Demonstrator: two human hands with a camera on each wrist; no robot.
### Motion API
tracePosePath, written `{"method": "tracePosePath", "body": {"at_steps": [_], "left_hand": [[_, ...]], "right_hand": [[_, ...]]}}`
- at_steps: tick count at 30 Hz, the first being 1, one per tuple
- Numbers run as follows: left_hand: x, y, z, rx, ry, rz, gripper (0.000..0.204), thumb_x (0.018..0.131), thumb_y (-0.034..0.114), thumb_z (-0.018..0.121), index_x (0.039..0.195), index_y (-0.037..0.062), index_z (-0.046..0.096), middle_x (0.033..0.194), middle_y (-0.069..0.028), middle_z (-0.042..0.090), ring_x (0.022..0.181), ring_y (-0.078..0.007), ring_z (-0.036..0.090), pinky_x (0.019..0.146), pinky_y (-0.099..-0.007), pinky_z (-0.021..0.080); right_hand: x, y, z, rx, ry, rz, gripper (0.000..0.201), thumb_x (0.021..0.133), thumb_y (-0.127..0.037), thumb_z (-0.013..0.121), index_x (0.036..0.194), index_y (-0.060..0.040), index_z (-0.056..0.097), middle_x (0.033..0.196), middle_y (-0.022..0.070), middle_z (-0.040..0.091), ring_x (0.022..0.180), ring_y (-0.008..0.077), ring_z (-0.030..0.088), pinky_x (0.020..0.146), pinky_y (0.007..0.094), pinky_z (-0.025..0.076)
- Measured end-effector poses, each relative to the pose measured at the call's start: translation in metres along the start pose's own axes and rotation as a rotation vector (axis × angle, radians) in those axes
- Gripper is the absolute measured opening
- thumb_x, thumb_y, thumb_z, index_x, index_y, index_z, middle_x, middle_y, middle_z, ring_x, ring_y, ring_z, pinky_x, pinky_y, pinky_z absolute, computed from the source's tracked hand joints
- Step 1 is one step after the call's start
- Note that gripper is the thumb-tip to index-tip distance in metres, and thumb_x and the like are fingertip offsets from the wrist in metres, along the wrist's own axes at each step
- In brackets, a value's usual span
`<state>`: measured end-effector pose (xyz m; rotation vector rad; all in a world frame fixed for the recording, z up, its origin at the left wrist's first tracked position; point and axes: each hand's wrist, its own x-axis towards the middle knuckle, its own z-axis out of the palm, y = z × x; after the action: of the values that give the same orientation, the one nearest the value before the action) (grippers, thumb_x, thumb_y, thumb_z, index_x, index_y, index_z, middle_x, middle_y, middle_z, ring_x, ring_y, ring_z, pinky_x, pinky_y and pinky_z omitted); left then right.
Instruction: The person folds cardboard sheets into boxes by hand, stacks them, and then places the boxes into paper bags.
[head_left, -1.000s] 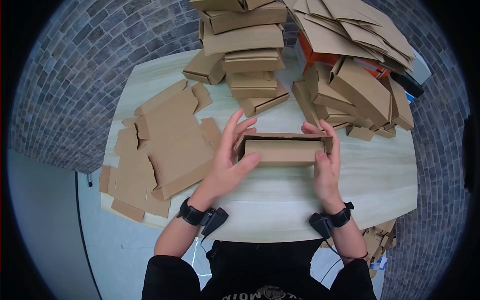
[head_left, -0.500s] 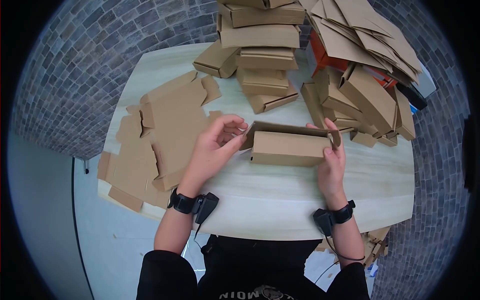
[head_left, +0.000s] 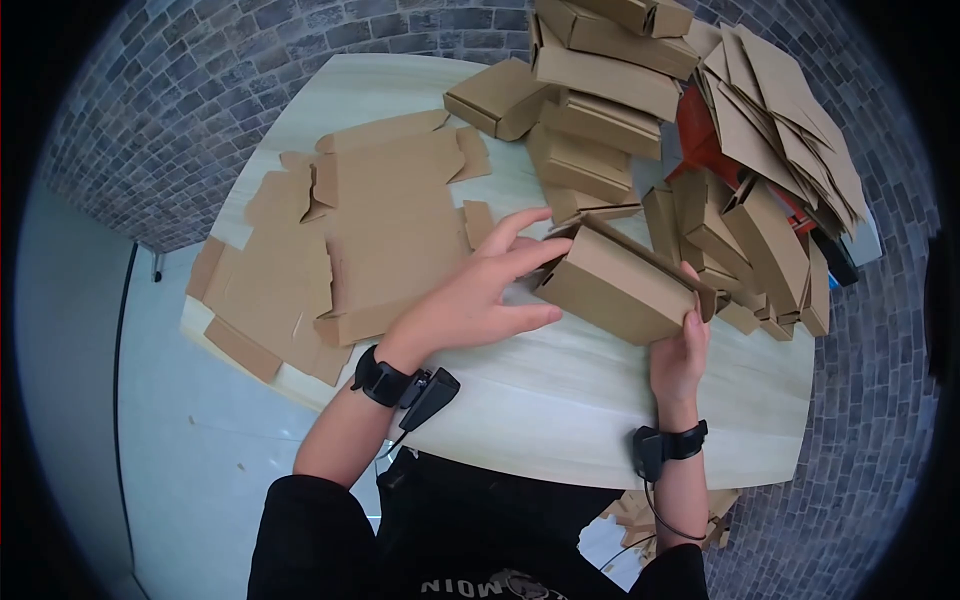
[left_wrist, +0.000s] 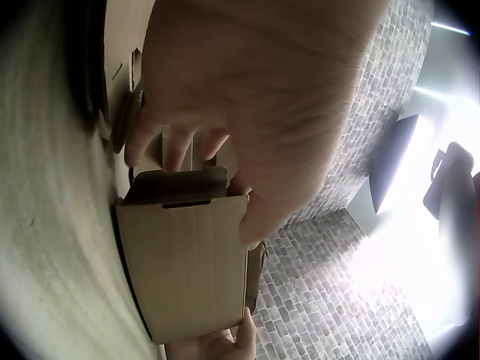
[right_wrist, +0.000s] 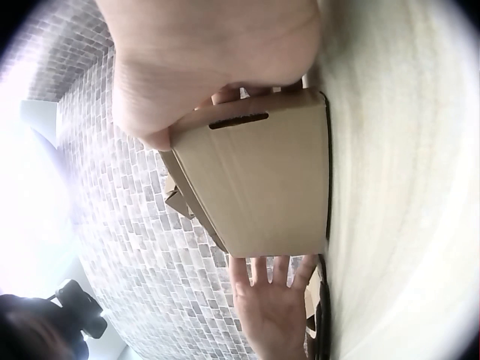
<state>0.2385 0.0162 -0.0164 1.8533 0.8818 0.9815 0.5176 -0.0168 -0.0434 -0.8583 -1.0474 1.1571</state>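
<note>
One cardboard box (head_left: pixel 605 290) sits between my left hand (head_left: pixel 470 302) and my right hand (head_left: pixel 680 362), near the front of the table (head_left: pixel 560 420) and slanted so that its right end comes closer to me. My right hand grips that end, thumb on the near face and fingers round behind. My left fingers are spread and fairly straight at the other end, holding nothing firmly, with the thumb out by the near corner; whether the tips press the end flap (left_wrist: pixel 176 184) or barely touch it, I cannot tell.

A narrow panel (head_left: pixel 645 246) stands along the box's far edge, and a side flap (head_left: pixel 711 302) juts out beside my right hand. From that I judge the body to be folded up and the step in hand to be closing it.

The next move, I think, calls for the right hand to act as anchor while the left eases its flap inward, then for the panel to follow once both ends are in line. Cardboard like this probably springs back, so I would press close to the crease; a hard shove could buckle the end.

The flat blanks (head_left: pixel 395 220) at my left are unfolded, which suggests more of the same work.
</note>
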Motion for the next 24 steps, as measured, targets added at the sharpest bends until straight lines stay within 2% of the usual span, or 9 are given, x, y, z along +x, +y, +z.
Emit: {"method": "tracePosePath", "body": {"at_steps": [2, 4, 7, 10, 14, 16, 17, 19, 24], "left_hand": [[0.001, 0.001, 0.000, -0.012, -0.042, -0.052, 0.059, 0.083, 0.014, 0.073, 0.139, 0.0103, 0.053, 0.153, -0.0130, 0.032, 0.122, -0.0249, 0.052, 0.097, -0.0347, 0.048], [0.002, 0.004, 0.000, -0.045, -0.112, -0.102, 0.055, 0.083, 0.015, 0.074, 0.134, 0.0059, 0.055, 0.150, -0.0123, 0.033, 0.112, -0.0209, 0.055, 0.086, -0.0313, 0.051], [0.001, 0.004, 0.003, -0.001, -0.193, -0.105, 0.050, 0.082, 0.013, 0.075, 0.129, 0.0064, 0.057, 0.145, -0.0106, 0.036, 0.100, -0.0175, 0.056, 0.080, -0.0295, 0.052], [0.001, 0.002, 0.003, -0.090, -0.213, -0.084, 0.051, 0.078, 0.013, 0.079, 0.124, 0.0080, 0.057, 0.140, -0.0087, 0.038, 0.095, -0.0158, 0.055, 0.079, -0.0283, 0.052], [0.000, -0.002, 0.001, -0.109, -0.206, -0.091, 0.056, 0.072, 0.015, 0.086, 0.120, 0.0092, 0.057, 0.138, -0.0075, 0.039, 0.094, -0.0151, 0.055, 0.078, -0.0283, 0.052], [0.001, 0.001, -0.001, -0.043, -0.180, -0.096, 0.058, 0.067, 0.017, 0.090, 0.113, 0.0086, 0.056, 0.137, -0.0071, 0.040, 0.096, -0.0160, 0.055, 0.077, -0.0289, 0.051], [0.001, 0.001, -0.001, -0.044, -0.181, -0.095, 0.058, 0.067, 0.017, 0.090, 0.113, 0.0086, 0.056, 0.137, -0.0071, 0.040, 0.096, -0.0160, 0.055, 0.077, -0.0289, 0.051], [0.000, 0.000, -0.001, 0.097, -0.091, 0.073, 0.052, 0.067, 0.018, 0.090, 0.103, 0.0080, 0.055, 0.135, -0.0073, 0.043, 0.100, -0.0174, 0.054, 0.078, -0.0297, 0.049], [0.002, 0.008, -0.007, 0.058, -0.067, -0.013, 0.045, 0.069, 0.017, 0.089, 0.095, 0.0085, 0.053, 0.134, -0.0086, 0.048, 0.106, -0.0195, 0.054, 0.083, -0.0315, 0.048]], "right_hand": [[0.000, 0.001, 0.000, -0.020, 0.001, 0.008, 0.070, 0.095, -0.039, 0.053, 0.149, 0.0004, 0.033, 0.146, 0.0143, 0.043, 0.137, 0.0245, 0.039, 0.115, 0.0391, 0.028], [0.000, 0.003, 0.001, -0.061, 0.007, -0.003, 0.068, 0.098, -0.043, 0.047, 0.150, -0.0006, 0.032, 0.146, 0.0172, 0.044, 0.136, 0.0259, 0.040, 0.115, 0.0403, 0.027], [0.000, 0.001, 0.004, -0.027, -0.053, 0.017, 0.069, 0.100, -0.047, 0.043, 0.149, 0.0004, 0.031, 0.144, 0.0200, 0.046, 0.135, 0.0271, 0.042, 0.115, 0.0410, 0.026], [-0.002, -0.001, 0.011, 0.016, -0.043, 0.016, 0.073, 0.099, -0.049, 0.047, 0.148, 0.0025, 0.031, 0.142, 0.0217, 0.047, 0.134, 0.0277, 0.043, 0.115, 0.0406, 0.026], [-0.006, 0.007, 0.002, -0.203, -0.103, -0.075, 0.075, 0.097, -0.048, 0.051, 0.147, 0.0038, 0.031, 0.143, 0.0208, 0.046, 0.134, 0.0270, 0.043, 0.115, 0.0402, 0.027], [-0.009, 0.010, -0.001, -0.229, 0.049, -0.016, 0.074, 0.094, -0.044, 0.056, 0.145, 0.0042, 0.034, 0.144, 0.0189, 0.045, 0.134, 0.0262, 0.042, 0.114, 0.0394, 0.028], [-0.009, 0.009, 0.000, -0.230, 0.051, -0.017, 0.074, 0.094, -0.044, 0.056, 0.145, 0.0042, 0.034, 0.144, 0.0189, 0.045, 0.134, 0.0262, 0.042, 0.114, 0.0394, 0.028], [-0.009, 0.007, 0.001, -0.183, 0.078, 0.017, 0.071, 0.091, -0.039, 0.057, 0.143, 0.0043, 0.038, 0.143, 0.0167, 0.045, 0.134, 0.0259, 0.043, 0.114, 0.0388, 0.029], [-0.008, 0.006, 0.003, -0.162, 0.096, 0.004, 0.071, 0.089, -0.038, 0.058, 0.143, 0.0036, 0.037, 0.143, 0.0153, 0.045, 0.134, 0.0255, 0.041, 0.114, 0.0388, 0.028]]}}
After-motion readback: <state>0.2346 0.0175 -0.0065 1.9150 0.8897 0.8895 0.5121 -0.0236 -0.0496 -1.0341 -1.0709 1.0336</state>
